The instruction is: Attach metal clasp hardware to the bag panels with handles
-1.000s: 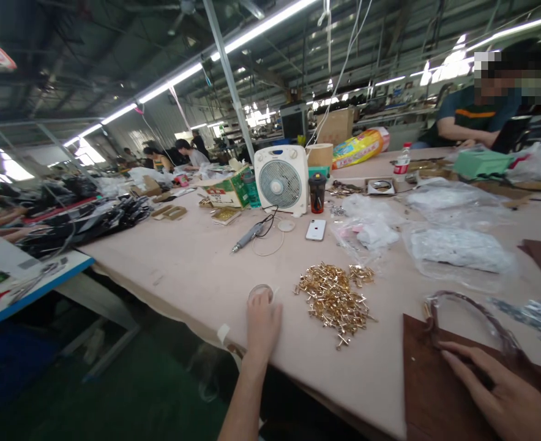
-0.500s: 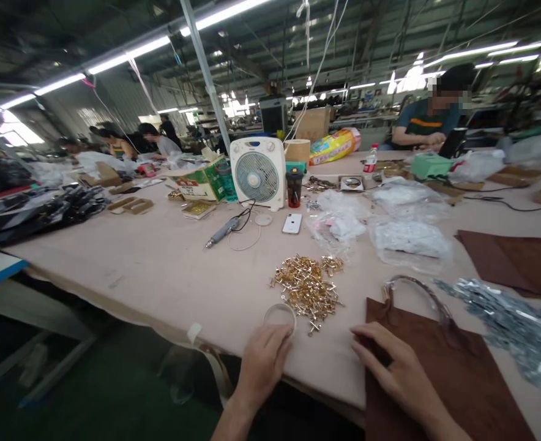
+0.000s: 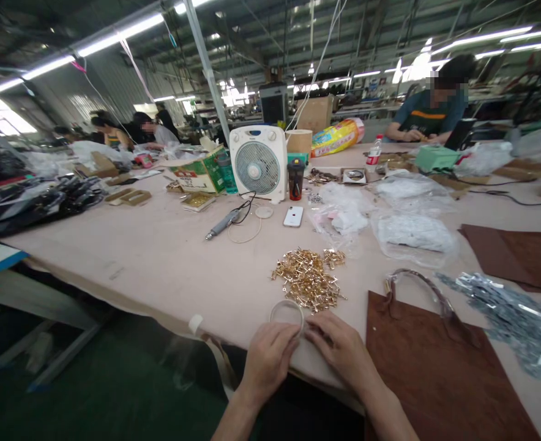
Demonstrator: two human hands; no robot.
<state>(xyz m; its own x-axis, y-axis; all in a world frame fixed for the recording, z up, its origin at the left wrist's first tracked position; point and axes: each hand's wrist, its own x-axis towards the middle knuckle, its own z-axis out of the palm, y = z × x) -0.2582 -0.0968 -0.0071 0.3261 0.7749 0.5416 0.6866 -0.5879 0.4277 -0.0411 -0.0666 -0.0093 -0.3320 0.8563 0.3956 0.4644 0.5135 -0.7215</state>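
Note:
My left hand (image 3: 270, 355) is closed on a thin, pale ring that looks like a nearly used-up roll of tape (image 3: 287, 301), held up at the table's front edge. Right beside it, my right hand (image 3: 337, 346) has its fingers drawn together at the ring's right side. What lies between those fingertips is hidden. Just beyond both hands is a heap of small gold-coloured metal fittings (image 3: 309, 278). To the right of my right hand, a brown bag (image 3: 417, 361) with a wrapped handle (image 3: 417, 278) lies flat.
A white fan (image 3: 258, 164), a dark cup (image 3: 296, 180), a phone (image 3: 293, 216) and a grey electric screwdriver (image 3: 222, 224) are farther back. Plastic bags (image 3: 412, 233), silvery strips (image 3: 513, 327) and brown panels (image 3: 518, 254) occupy the right. A co-worker (image 3: 436, 110) sits across the table.
My right hand has moved left, off the brown bag, to the ring, and its fingers have drawn together. My left hand still holds the ring, slightly farther right. The view has shifted slightly.

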